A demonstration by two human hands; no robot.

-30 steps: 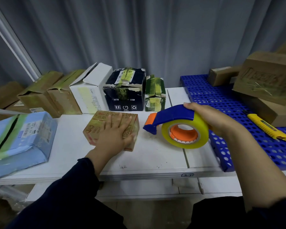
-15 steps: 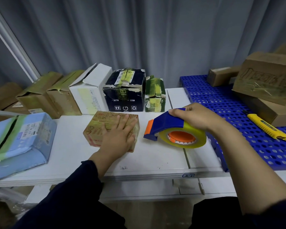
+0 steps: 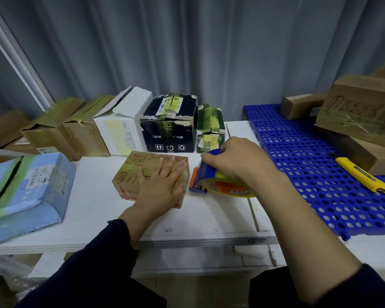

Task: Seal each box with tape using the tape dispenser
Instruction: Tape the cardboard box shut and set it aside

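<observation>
Field notes:

- **Carton:** printed brown carton [image 3: 131, 174] at centre of the white worktop [image 3: 93, 205]. Long axis roughly left–right, slightly skewed.
- **Left hand:** left hand [image 3: 162, 185] flat on the carton's top, fingers straight and spread, pressing down. Grip apart, nothing pinched. Forearm in a dark sleeve, entering from lower centre.
- **Dispenser:** tape dispenser [image 3: 207, 174] just beside the carton's right end, held low. Yellow tape roll [image 3: 229, 177] close to the worktop or on it; cannot tell which.
- **Nose:** orange nose [image 3: 194, 175] turned toward that end face, very near. Contact not resolvable.
- **Right hand:** right hand [image 3: 238, 161] over the blue housing from above, fingers curled round it. Grip clamped on the dispenser. Wrist bent down, forearm entering from lower right.
- **Key relation:** carton directly left of the dispenser's nose, its long axis about in line with the nose's heading. Right hand on the tool, left hand steadying the carton.
- **Next move (judged):** stick the tape end to the right end face, then draw leftward over the top. Left palm sits in that path and would probably have to shift.
- **Risk (judged):** small carton sliding left under the pull if the downward pressure eases.
- **Elsewhere:** black box [image 3: 169, 130] in a row of cartons along the back. Light-blue parcel [image 3: 27, 185] far left. Yellow utility knife [image 3: 362, 176] on the blue perforated mat [image 3: 298, 156] at right.
</observation>
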